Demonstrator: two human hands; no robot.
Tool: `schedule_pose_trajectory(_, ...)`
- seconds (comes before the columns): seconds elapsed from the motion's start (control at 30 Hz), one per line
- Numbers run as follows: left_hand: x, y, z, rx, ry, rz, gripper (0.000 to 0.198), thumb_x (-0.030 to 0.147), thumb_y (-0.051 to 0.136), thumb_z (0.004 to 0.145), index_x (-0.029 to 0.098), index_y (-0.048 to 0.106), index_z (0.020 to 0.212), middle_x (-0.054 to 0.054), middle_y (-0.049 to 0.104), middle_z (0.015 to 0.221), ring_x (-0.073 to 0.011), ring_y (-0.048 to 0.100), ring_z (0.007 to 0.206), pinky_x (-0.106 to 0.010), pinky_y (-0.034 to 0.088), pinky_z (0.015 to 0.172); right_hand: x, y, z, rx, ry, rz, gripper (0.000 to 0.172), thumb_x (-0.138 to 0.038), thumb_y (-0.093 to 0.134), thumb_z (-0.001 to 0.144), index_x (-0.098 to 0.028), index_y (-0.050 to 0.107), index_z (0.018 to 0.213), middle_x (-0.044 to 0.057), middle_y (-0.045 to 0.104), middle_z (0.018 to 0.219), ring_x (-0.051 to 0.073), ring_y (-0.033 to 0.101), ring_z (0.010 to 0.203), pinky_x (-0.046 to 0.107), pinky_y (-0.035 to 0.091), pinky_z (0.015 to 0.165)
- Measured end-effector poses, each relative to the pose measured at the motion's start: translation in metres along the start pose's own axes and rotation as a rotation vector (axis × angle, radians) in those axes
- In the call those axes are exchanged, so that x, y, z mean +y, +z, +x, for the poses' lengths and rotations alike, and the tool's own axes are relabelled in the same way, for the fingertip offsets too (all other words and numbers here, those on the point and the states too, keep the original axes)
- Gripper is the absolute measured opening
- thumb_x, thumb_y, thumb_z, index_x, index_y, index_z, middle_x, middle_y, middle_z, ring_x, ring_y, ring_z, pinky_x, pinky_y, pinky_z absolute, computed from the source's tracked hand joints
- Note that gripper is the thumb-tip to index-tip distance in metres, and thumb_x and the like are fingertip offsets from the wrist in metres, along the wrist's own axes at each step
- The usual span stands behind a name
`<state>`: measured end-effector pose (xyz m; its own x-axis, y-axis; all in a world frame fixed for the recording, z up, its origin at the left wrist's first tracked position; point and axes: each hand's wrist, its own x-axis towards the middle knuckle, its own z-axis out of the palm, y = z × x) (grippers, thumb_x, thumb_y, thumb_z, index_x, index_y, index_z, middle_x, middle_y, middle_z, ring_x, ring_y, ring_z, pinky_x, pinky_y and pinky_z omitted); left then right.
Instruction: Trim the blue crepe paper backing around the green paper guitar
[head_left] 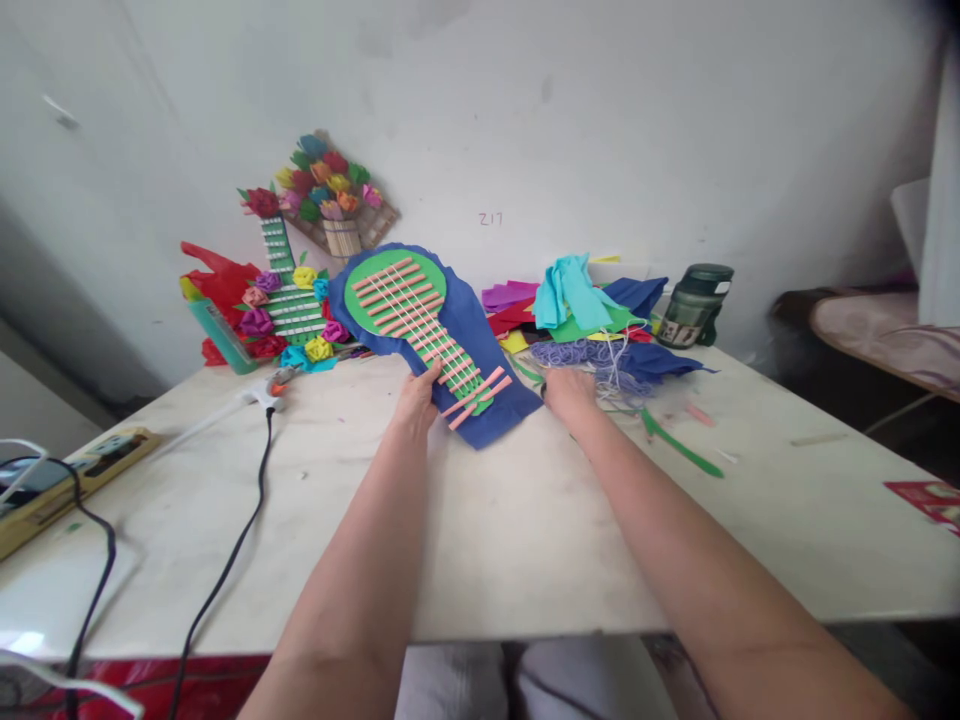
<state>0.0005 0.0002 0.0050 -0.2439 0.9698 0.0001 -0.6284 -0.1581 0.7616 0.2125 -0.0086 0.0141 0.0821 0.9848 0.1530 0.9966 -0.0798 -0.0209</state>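
Note:
My left hand [420, 396] grips the lower left edge of a guitar-shaped craft [409, 310], thumb on its front. The craft is a green shape with a row of pink sticks across it and white strings along it. It is tilted up and backed by a larger piece of blue paper [491, 370], which spreads past its outline. My right hand [570, 393] is by the lower right corner of the blue paper, beside a heap of purple shredded paper [577, 355]. Its fingers are curled, with a small dark bit showing at them; what they hold is hidden.
A finished-looking flower guitar [292, 300] and a flower-basket craft [341, 235] lean on the wall. Colored paper [574, 295] and a dark green bottle [694, 305] stand right. A glue gun [266, 392] with black cord and a power strip [75, 480] lie left.

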Motion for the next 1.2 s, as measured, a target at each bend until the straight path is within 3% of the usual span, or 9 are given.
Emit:
schedule_pose_trajectory(0.2, 0.0, -0.001, 0.004, -0.048, 0.181, -0.038, 0.031, 0.013, 0.067, 0.074, 0.017, 0.064, 0.105, -0.007, 0.072, 0.096, -0.0221, 0.067, 0.092, -0.039, 0.051, 0.089, 0.01, -0.011, -0.001, 0.068, 0.125, 0.08, 0.031, -0.017, 0.051, 0.08, -0.012, 0.066, 0.106, 0.02, 0.067, 0.1, 0.031, 0.061, 0.102, 0.037, 0.047, 0.077)
schedule_pose_trajectory(0.33, 0.001, -0.003, 0.005, -0.004, 0.221, -0.052, 0.033, 0.014, 0.068, 0.074, 0.019, 0.064, 0.107, -0.007, 0.07, 0.102, -0.0221, 0.064, 0.101, -0.035, 0.051, 0.091, 0.016, -0.014, 0.0, 0.154, 0.188, 0.233, 0.031, -0.03, 0.051, 0.082, -0.017, 0.067, 0.106, 0.017, 0.069, 0.096, 0.03, 0.064, 0.095, 0.038, 0.046, 0.077)
schedule_pose_trajectory(0.43, 0.003, -0.005, 0.006, 0.012, 0.249, -0.065, 0.034, 0.013, 0.067, 0.075, 0.02, 0.063, 0.108, -0.006, 0.07, 0.103, -0.0217, 0.062, 0.104, -0.034, 0.05, 0.092, 0.011, -0.009, 0.003, 0.249, 0.191, 0.493, 0.033, -0.032, 0.055, 0.08, -0.018, 0.065, 0.109, 0.012, 0.07, 0.093, 0.027, 0.065, 0.092, 0.034, 0.047, 0.076)
schedule_pose_trajectory(0.5, 0.004, -0.007, 0.007, 0.007, 0.267, -0.069, 0.035, 0.012, 0.065, 0.077, 0.021, 0.062, 0.111, -0.005, 0.07, 0.104, -0.0213, 0.062, 0.104, -0.033, 0.05, 0.091, 0.004, -0.004, 0.004, 0.256, 0.182, 0.78, 0.033, -0.031, 0.058, 0.078, -0.016, 0.063, 0.107, 0.009, 0.07, 0.087, 0.022, 0.067, 0.081, 0.029, 0.049, 0.067)
schedule_pose_trajectory(0.6, 0.005, -0.009, 0.009, 0.007, 0.273, -0.041, 0.037, 0.01, 0.059, 0.08, 0.022, 0.059, 0.115, -0.004, 0.069, 0.107, -0.0188, 0.061, 0.106, -0.03, 0.05, 0.091, -0.013, -0.001, 0.003, 0.146, 0.166, 1.224, 0.033, -0.033, 0.062, 0.077, -0.014, 0.059, 0.104, 0.004, 0.068, 0.075, 0.014, 0.063, 0.056, 0.02, 0.043, 0.044)
schedule_pose_trajectory(0.73, 0.007, -0.011, 0.012, 0.052, 0.286, -0.015, 0.038, 0.01, 0.056, 0.083, 0.023, 0.057, 0.118, -0.004, 0.067, 0.111, -0.0167, 0.06, 0.108, -0.027, 0.05, 0.09, -0.036, -0.006, -0.01, 0.038, 0.157, 1.458, 0.036, -0.047, 0.066, 0.072, -0.017, 0.054, 0.088, -0.001, 0.062, 0.064, 0.008, 0.054, 0.042, 0.015, 0.028, 0.03)
schedule_pose_trajectory(0.97, 0.009, -0.015, 0.017, 0.153, 0.39, -0.035, 0.031, 0.012, 0.061, 0.08, 0.024, 0.062, 0.109, -0.005, 0.067, 0.111, -0.0179, 0.061, 0.107, -0.028, 0.05, 0.089, -0.068, -0.005, -0.042, -0.03, 0.096, 1.63, 0.035, -0.05, 0.064, 0.074, -0.018, 0.048, 0.075, -0.007, 0.051, 0.048, 0.007, 0.051, 0.037, 0.014, 0.026, 0.027)
schedule_pose_trajectory(1.2, 0.015, -0.019, 0.021, 0.274, 0.4, 0.005, 0.039, 0.017, 0.059, 0.084, 0.027, 0.055, 0.121, -0.004, 0.064, 0.118, -0.016, 0.058, 0.112, -0.023, 0.05, 0.086, -0.088, 0.003, -0.062, -0.213, 0.097, 1.604, 0.031, -0.045, 0.063, 0.077, -0.018, 0.048, 0.074, -0.005, 0.053, 0.046, 0.01, 0.053, 0.034, 0.015, 0.025, 0.024)
